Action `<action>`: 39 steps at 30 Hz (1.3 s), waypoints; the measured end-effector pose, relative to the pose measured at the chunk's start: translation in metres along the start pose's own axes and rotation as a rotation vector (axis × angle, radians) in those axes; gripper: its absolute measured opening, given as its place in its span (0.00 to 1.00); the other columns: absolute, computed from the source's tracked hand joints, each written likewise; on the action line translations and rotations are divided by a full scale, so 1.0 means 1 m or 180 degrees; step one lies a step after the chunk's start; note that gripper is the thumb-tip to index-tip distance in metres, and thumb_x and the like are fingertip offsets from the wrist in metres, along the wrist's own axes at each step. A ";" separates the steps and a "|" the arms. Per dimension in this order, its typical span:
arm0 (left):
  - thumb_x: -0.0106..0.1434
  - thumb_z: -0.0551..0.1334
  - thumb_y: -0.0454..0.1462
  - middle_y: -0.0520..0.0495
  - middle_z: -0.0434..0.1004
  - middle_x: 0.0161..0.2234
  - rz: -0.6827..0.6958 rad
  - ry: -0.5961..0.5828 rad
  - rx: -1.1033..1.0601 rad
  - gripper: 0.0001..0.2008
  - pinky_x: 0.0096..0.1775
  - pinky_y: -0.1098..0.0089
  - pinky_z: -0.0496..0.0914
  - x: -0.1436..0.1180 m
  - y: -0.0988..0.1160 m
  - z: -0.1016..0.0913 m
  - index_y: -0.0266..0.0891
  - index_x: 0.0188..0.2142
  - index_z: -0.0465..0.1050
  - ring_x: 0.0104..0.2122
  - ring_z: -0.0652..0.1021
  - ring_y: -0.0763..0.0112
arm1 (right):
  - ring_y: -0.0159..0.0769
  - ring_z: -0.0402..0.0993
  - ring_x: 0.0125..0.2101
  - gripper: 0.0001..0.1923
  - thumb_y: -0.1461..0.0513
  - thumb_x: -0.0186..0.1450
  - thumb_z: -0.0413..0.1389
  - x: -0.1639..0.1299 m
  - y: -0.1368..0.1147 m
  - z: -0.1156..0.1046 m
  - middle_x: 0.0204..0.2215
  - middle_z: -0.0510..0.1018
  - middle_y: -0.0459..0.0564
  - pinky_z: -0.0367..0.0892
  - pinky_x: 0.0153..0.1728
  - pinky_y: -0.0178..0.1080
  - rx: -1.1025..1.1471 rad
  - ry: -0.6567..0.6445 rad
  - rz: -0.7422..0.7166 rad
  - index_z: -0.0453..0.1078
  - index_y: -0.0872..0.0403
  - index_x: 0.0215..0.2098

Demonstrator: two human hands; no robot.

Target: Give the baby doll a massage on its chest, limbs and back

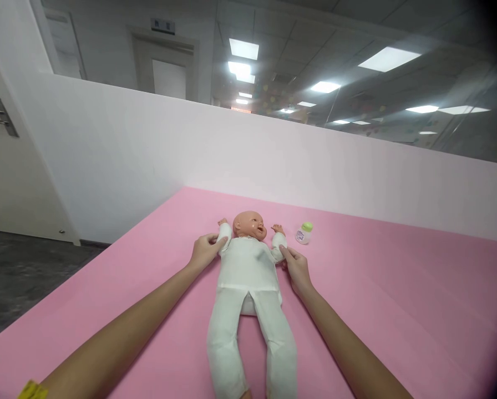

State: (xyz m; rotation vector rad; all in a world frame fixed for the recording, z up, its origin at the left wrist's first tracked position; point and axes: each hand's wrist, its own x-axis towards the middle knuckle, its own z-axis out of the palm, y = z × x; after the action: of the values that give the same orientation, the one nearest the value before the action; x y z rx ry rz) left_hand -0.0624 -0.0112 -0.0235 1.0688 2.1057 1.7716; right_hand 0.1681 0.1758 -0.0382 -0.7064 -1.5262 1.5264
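The doll (248, 277) lies on its back at the middle of the pink mat (398, 310), head toward the far wall, arms raised beside the head. Its feet are cut off by the lower edge of the view, and its small hands are hard to make out. The head is smooth, hard-looking plastic; the body is covered by a soft, white one-piece suit, wrinkled at the hips and loose along the legs.

My left hand (204, 252) is narrowly closed, fingers and thumb pinching the cloth of the doll's sleeve near its wrist. My right hand (296, 269) is likewise nearly closed, fingertips gripping the other sleeve by the elbow; whether the thumb meets the cloth I cannot tell. Both of my forearms are bare. A yellow band (32, 389) at my left arm is partly cut off.

A small clear bottle (304, 233) with a green cap stands on the mat near the doll's hand, apart from my right hand. The mat is matte, flat and foam-like. A plain white wall (273, 160) backs it.
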 end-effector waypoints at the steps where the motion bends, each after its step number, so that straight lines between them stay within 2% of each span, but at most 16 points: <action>1: 0.59 0.67 0.53 0.43 0.84 0.35 -0.0018 -0.0016 -0.0048 0.22 0.34 0.66 0.68 0.000 0.000 0.000 0.37 0.38 0.83 0.35 0.80 0.57 | 0.31 0.57 0.21 0.23 0.46 0.58 0.68 0.001 0.000 0.000 0.16 0.63 0.39 0.53 0.24 0.36 0.0020 -0.0013 0.0007 0.67 0.52 0.20; 5: 0.58 0.69 0.51 0.39 0.84 0.44 0.0005 -0.0004 -0.0311 0.22 0.42 0.64 0.71 0.000 0.001 -0.001 0.36 0.43 0.81 0.42 0.81 0.55 | 0.34 0.65 0.25 0.17 0.49 0.57 0.69 0.001 0.000 0.000 0.24 0.74 0.44 0.61 0.27 0.37 0.0235 -0.0132 0.0081 0.75 0.52 0.31; 8: 0.57 0.70 0.48 0.40 0.82 0.49 0.0107 0.0047 -0.0526 0.22 0.50 0.62 0.70 0.000 0.002 0.001 0.38 0.46 0.78 0.48 0.79 0.55 | 0.36 0.70 0.28 0.18 0.53 0.55 0.69 -0.001 -0.001 0.003 0.32 0.80 0.46 0.66 0.29 0.37 0.0541 -0.0206 0.0129 0.77 0.51 0.41; 11: 0.56 0.70 0.45 0.42 0.82 0.47 0.0240 -0.0034 -0.0697 0.17 0.52 0.62 0.70 -0.002 0.006 0.004 0.39 0.43 0.77 0.49 0.79 0.57 | 0.37 0.73 0.32 0.16 0.57 0.53 0.69 -0.003 -0.001 0.005 0.34 0.81 0.46 0.67 0.31 0.37 0.0712 -0.0278 0.0004 0.76 0.49 0.39; 15: 0.55 0.69 0.44 0.43 0.82 0.42 0.0271 -0.0136 -0.0851 0.14 0.48 0.63 0.72 -0.005 0.008 0.007 0.39 0.38 0.78 0.45 0.80 0.58 | 0.39 0.75 0.37 0.14 0.57 0.55 0.68 -0.005 0.001 0.005 0.39 0.83 0.48 0.67 0.34 0.38 0.0674 -0.0465 -0.0114 0.77 0.49 0.39; 18: 0.56 0.70 0.44 0.42 0.82 0.45 0.0221 -0.0145 -0.0969 0.16 0.50 0.62 0.72 -0.005 0.007 0.007 0.39 0.41 0.79 0.47 0.80 0.57 | 0.34 0.71 0.31 0.17 0.56 0.56 0.69 -0.005 0.002 0.005 0.37 0.82 0.47 0.64 0.30 0.36 0.0726 -0.0422 0.0029 0.78 0.49 0.43; 22: 0.57 0.72 0.49 0.39 0.82 0.48 0.0075 -0.0118 -0.1065 0.22 0.48 0.62 0.73 -0.004 0.003 0.006 0.38 0.45 0.79 0.47 0.80 0.56 | 0.30 0.64 0.26 0.15 0.53 0.57 0.69 -0.005 0.000 0.006 0.29 0.75 0.43 0.62 0.26 0.34 0.0779 -0.0340 0.0042 0.78 0.50 0.40; 27: 0.56 0.73 0.52 0.39 0.84 0.43 -0.0143 -0.0141 -0.0940 0.22 0.42 0.64 0.73 -0.002 0.002 0.004 0.36 0.40 0.82 0.43 0.81 0.55 | 0.31 0.63 0.25 0.17 0.50 0.59 0.70 -0.005 0.001 0.005 0.25 0.70 0.43 0.61 0.25 0.35 0.0750 -0.0297 0.0058 0.72 0.51 0.29; 34: 0.57 0.72 0.52 0.40 0.84 0.41 -0.0227 -0.0208 -0.0805 0.22 0.40 0.65 0.71 -0.001 0.002 0.003 0.36 0.39 0.83 0.40 0.80 0.57 | 0.31 0.62 0.24 0.18 0.50 0.60 0.70 -0.001 0.007 0.002 0.24 0.69 0.43 0.60 0.24 0.35 0.0751 -0.0237 0.0134 0.70 0.52 0.27; 39: 0.56 0.73 0.52 0.39 0.83 0.43 -0.0258 -0.0189 -0.0795 0.25 0.42 0.64 0.71 0.000 -0.002 0.003 0.35 0.44 0.82 0.42 0.80 0.55 | 0.30 0.62 0.23 0.20 0.49 0.58 0.71 0.001 0.008 0.002 0.22 0.69 0.42 0.60 0.24 0.35 0.0838 -0.0203 0.0171 0.70 0.53 0.26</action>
State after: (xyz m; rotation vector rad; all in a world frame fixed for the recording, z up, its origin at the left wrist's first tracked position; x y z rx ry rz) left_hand -0.0610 -0.0090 -0.0259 0.9427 1.8079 1.8779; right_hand 0.1642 0.1760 -0.0458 -0.5542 -1.3275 1.7652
